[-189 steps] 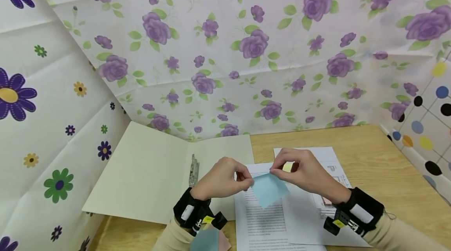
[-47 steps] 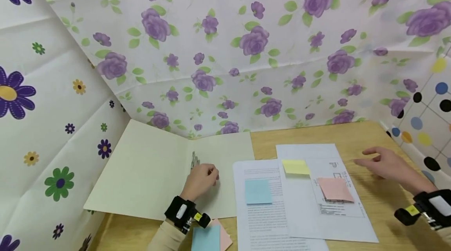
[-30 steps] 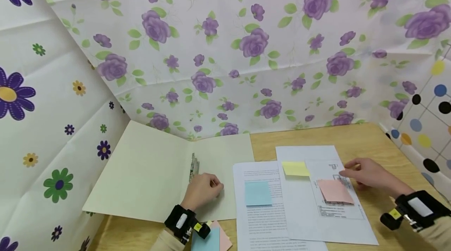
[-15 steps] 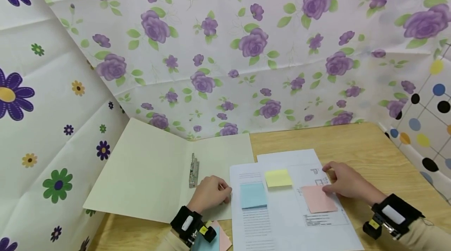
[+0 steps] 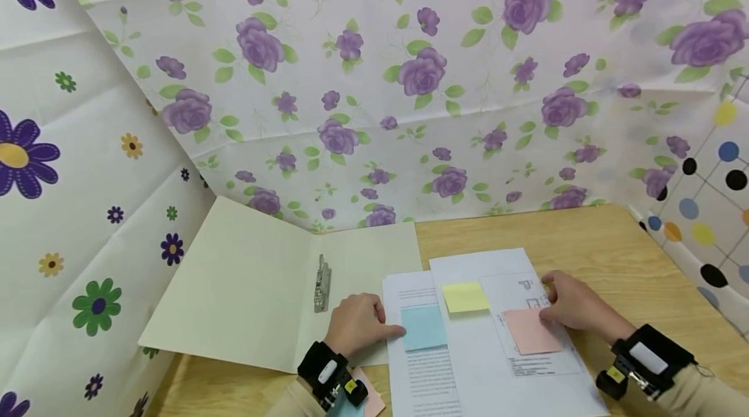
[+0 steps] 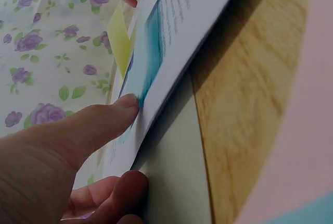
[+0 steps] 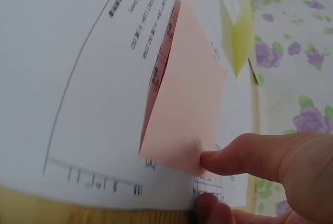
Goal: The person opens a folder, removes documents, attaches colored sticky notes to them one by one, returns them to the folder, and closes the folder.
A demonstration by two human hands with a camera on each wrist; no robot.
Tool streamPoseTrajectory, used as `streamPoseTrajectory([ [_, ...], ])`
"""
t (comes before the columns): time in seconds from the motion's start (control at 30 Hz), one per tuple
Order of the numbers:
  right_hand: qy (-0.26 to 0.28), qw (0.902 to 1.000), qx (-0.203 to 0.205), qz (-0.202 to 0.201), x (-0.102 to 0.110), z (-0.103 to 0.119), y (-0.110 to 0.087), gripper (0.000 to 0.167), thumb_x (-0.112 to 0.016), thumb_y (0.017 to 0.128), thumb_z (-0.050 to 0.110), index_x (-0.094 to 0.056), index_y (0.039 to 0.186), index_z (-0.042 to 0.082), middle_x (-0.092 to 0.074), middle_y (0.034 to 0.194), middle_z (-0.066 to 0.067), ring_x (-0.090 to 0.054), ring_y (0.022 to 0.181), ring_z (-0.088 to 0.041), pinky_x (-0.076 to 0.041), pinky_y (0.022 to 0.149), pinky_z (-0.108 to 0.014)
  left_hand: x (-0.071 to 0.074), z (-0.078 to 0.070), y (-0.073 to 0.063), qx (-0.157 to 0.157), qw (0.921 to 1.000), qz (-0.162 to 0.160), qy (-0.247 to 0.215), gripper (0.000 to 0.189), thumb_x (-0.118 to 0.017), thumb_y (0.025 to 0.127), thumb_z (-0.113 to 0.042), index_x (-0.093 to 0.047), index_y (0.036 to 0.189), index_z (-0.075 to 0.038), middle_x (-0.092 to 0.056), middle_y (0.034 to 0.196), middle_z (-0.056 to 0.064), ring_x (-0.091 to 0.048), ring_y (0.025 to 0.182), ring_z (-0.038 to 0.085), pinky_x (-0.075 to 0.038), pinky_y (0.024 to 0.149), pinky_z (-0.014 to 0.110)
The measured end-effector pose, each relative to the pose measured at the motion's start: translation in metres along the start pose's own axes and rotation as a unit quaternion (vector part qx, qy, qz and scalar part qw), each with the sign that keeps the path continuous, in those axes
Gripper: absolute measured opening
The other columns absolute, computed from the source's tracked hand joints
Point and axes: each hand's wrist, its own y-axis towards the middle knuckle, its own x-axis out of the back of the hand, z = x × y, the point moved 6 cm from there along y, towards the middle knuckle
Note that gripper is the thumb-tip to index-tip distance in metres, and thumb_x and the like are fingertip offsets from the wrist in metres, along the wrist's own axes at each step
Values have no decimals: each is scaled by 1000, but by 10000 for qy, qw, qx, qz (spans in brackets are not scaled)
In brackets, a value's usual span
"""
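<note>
In the head view, a sheet of printed text (image 5: 430, 378) lies partly under a sheet with a line drawing (image 5: 497, 378). My left hand (image 5: 358, 322) grips the left edge of the text paper; in the left wrist view the thumb is at the blue sticky note (image 6: 148, 60) and curled fingers sit at the edge below. On the other side, my right hand (image 5: 585, 306) pinches the right edge of the drawing sheet, thumb on the corner of the pink sticky note (image 7: 184, 99). A yellow sticky note (image 5: 466, 298) is on the drawing sheet.
An open cream folder (image 5: 234, 300) with a metal clip (image 5: 322, 283) lies to the left, its right cover reaching under the text paper. Pink (image 5: 371, 397) and blue sticky notes lie below the left wrist. Floral cloth (image 5: 374, 79) hangs behind the wooden table (image 5: 585, 235).
The blue sticky note, earlier held between both hands, now sits on the text paper. My right hand came in and the drawing sheet shifted left. My left hand moved right onto the paper's edge.
</note>
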Motion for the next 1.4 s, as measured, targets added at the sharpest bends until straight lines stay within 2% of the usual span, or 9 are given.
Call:
streamPoseTrajectory([
  [0.07,63,9999,-81,3,-1,0,1,80,-85,92,10,-44,151,-25,-66,110,-25,-61,90,-28,-49,72,-35,-1,-1,0,28,10000,4,86,50,-100,76,-57,-64,75,-23,-58,67,-10,-49,61,10,-35,56,25],
  [0.27,-60,9998,-160,-97,-3,4,8,92,-89,95,39,-49,149,-24,-68,128,-38,-67,100,-33,-56,79,-40,0,-4,-2,12,9999,11,171,50,-101,74,-56,-64,74,-23,-58,67,-9,-49,61,10,-35,57,25],
  [0.4,-14,9998,-119,-155,-5,11,10,86,-92,92,30,-51,147,-22,-70,125,-35,-67,97,-31,-56,79,-39,-1,-5,-1,8,9998,30,201,50,-101,74,-56,-64,74,-23,-57,66,-9,-48,60,10,-35,57,25],
  [0.67,672,9975,-230,68,-8,9,14,39,-82,90,15,-68,118,-9,-73,111,-23,-64,90,-27,-51,73,-36,-2,-4,-1,-7,9998,51,185,49,-101,75,-56,-64,74,-23,-58,67,-10,-49,61,9,-36,57,25],
  [0.77,1099,9938,-166,75,-5,4,16,43,-79,91,11,-69,125,-14,-76,115,-24,-68,94,-25,-55,76,-35,-2,-4,-2,-4,9998,37,191,49,-101,75,-56,-64,73,-24,-58,66,-10,-49,60,9,-36,56,25],
  [0.87,1694,9849,-150,334,-4,-1,16,56,-79,98,14,-64,143,-17,-78,122,-26,-74,97,-24,-61,79,-37,-1,-3,-2,-11,9998,7,199,49,-101,75,-56,-64,68,-24,-57,63,-11,-48,58,9,-35,55,25],
  [0.97,2336,9693,-326,695,-1,-8,13,63,-74,106,19,-56,154,-16,-80,126,-23,-79,97,-25,-66,80,-41,-1,-4,-2,-25,9998,-4,187,50,-100,76,-56,-64,63,-24,-56,61,-11,-48,56,8,-35,53,25],
  [1.23,3562,9275,-424,1053,17,-10,6,71,-65,114,24,-38,167,-15,-83,123,-5,-84,104,-22,-70,87,-39,1,-2,-2,-31,10000,48,-10,49,-98,78,-54,-66,60,-23,-55,57,-11,-47,54,8,-34,52,25],
  [1.4,3977,9085,-509,1180,15,2,3,67,-66,114,23,-43,166,-11,-84,118,-4,-86,104,-23,-71,88,-39,2,-2,-3,-40,9997,134,-212,40,-92,83,-45,-69,61,-21,-58,57,-11,-48,53,9,-34,52,25],
])
